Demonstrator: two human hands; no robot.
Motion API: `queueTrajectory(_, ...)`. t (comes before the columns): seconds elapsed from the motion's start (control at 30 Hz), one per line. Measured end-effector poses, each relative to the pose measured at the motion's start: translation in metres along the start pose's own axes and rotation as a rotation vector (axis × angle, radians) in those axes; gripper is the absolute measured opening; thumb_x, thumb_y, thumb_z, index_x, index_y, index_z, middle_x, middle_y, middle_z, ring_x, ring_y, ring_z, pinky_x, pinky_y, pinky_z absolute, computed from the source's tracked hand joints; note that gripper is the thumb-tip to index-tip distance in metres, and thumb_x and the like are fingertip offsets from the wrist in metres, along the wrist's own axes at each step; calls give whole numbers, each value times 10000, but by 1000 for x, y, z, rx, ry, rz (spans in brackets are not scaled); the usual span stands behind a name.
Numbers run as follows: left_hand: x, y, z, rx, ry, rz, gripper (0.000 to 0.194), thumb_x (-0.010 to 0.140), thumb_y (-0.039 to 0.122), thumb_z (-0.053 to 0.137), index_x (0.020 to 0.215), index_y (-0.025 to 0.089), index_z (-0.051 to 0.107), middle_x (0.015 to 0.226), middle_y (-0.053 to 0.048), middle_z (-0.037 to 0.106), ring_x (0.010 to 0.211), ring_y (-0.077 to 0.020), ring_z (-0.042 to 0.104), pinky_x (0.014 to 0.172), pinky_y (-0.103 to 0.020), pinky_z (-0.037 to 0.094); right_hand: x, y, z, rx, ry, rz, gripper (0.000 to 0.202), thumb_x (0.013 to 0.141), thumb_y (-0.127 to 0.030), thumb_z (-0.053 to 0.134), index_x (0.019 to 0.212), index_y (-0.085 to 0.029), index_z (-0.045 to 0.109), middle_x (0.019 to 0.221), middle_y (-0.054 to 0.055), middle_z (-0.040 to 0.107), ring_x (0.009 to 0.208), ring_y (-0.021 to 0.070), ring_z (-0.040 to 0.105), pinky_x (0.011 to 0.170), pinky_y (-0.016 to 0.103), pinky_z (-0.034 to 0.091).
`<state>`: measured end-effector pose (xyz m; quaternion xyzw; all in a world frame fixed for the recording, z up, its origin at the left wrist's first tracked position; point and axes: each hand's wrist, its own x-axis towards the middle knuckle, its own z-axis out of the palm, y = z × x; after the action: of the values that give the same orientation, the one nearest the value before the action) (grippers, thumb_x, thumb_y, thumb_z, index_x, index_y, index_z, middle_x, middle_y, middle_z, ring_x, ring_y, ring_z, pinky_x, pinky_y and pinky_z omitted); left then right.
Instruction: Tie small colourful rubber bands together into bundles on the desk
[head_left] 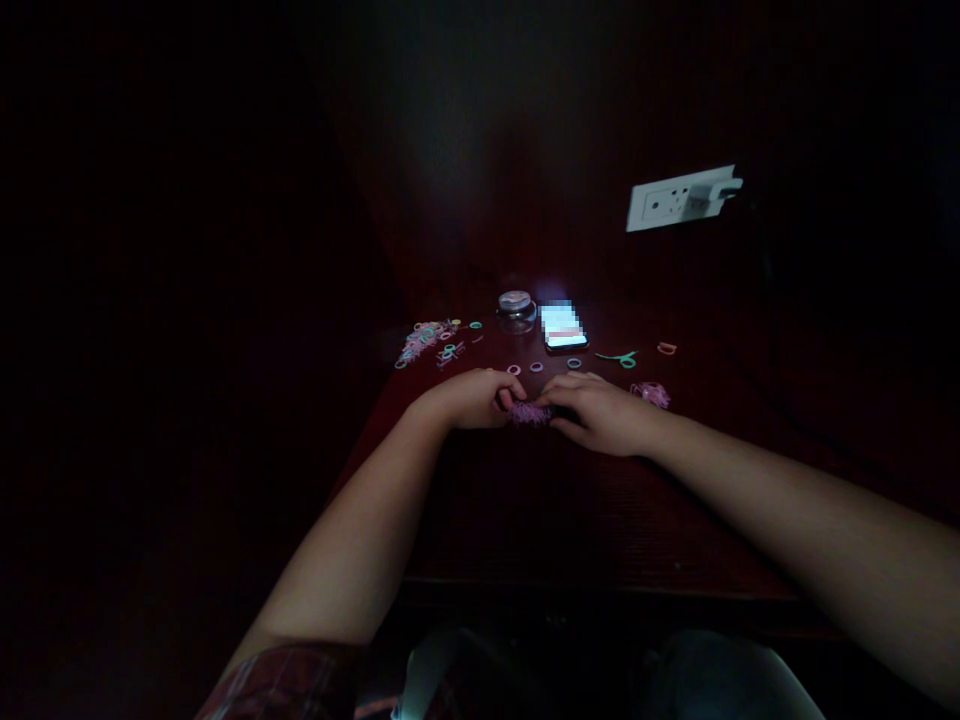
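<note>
Purple bands [529,413] bunched on table [540,520], between my hands. Left grip [513,392], fingers curled at the bunch; right grip [549,404] touching its edge; can't tell if either is clamped.

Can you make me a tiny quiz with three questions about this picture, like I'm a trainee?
1. True or false: the phone lies to the left of the round container.
2. What is between the left hand and the right hand?
A) a spoon
B) a purple clump
C) a cup
3. Fill in: a ____ sits in the white socket panel.
Key: 1 false; 2 B; 3 plug.
</note>
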<state>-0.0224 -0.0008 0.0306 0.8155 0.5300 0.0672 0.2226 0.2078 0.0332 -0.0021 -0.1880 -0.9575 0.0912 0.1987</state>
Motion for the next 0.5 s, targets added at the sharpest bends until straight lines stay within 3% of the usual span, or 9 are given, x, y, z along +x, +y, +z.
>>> queueTrajectory(0.5,-1,-4,-1,-280,-19,56,457,664,108,582,1117,157,618,939,-29,611,632,-65,522,578,-192,431,-1,1,0,-2,-12,-1,308,841,-206,583,1141,-202,653,1099,84,659,1037,241,580,970,417,405)
